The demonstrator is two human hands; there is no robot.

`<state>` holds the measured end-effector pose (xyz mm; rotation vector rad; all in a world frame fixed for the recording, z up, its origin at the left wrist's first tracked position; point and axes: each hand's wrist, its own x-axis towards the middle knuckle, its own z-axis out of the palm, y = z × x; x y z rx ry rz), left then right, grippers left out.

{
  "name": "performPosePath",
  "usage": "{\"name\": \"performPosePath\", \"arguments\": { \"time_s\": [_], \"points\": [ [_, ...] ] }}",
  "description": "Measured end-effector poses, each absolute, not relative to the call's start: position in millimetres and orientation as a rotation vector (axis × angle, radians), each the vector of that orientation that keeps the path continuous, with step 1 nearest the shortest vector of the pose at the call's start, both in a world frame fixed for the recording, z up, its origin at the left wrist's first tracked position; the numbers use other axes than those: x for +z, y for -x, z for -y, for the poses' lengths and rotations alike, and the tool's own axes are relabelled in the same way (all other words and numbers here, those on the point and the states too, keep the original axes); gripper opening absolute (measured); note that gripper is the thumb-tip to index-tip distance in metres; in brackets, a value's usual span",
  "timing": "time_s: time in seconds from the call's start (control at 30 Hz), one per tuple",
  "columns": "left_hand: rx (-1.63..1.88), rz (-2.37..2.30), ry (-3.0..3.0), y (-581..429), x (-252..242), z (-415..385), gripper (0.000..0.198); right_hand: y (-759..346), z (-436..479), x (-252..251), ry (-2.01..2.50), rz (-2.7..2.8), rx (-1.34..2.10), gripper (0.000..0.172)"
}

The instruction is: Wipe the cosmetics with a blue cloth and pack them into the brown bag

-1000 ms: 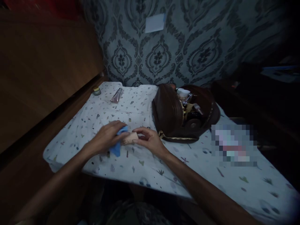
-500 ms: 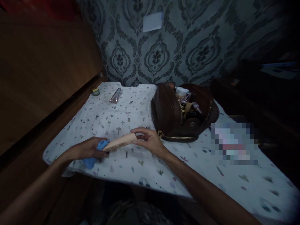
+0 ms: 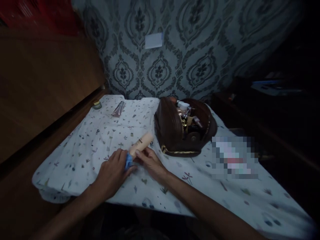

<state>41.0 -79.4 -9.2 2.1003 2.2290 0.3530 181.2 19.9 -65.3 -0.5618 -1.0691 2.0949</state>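
Your right hand (image 3: 150,163) grips the near end of a smooth peach tube (image 3: 143,142) with dark lettering, angling it up toward the open brown bag (image 3: 172,130), seemingly to steady it. Your left hand (image 3: 112,173) is pinched on a blue cloth (image 3: 128,162), pressing it against the tube's base, just above the printed tabletop (image 3: 82,150), near its middle.

Both hands (image 3: 130,166) on beige tube (image 3: 141,144), blue cloth (image 3: 128,160)

An open brown bag (image 3: 172,130), 1 pink tube (image 3: 118,109) and 1 small jar (image 3: 97,104) lie on the printed sheet (image 3: 82,156).
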Motion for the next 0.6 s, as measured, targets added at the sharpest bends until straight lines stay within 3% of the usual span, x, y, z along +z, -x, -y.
{"name": "performPosePath", "arguments": {
  "time_s": [0.2,0.4,0.6],
  "points": [
    [0.816,-1.886,-1.83,-17,24,47,0.047,-184,-26,-60,0.518,1.047,2.134,0.059],
    [1.382,-1.824,-1.469,-37,23,7,0.05,-186,-18,-51,0.593,1.075,2.198,0.058],
    [1.313,-1.631,-1.448,-75,-14,23,0.044,-186,-26,-49,0.678,0.883,1.976,0.056]
  ]
}}
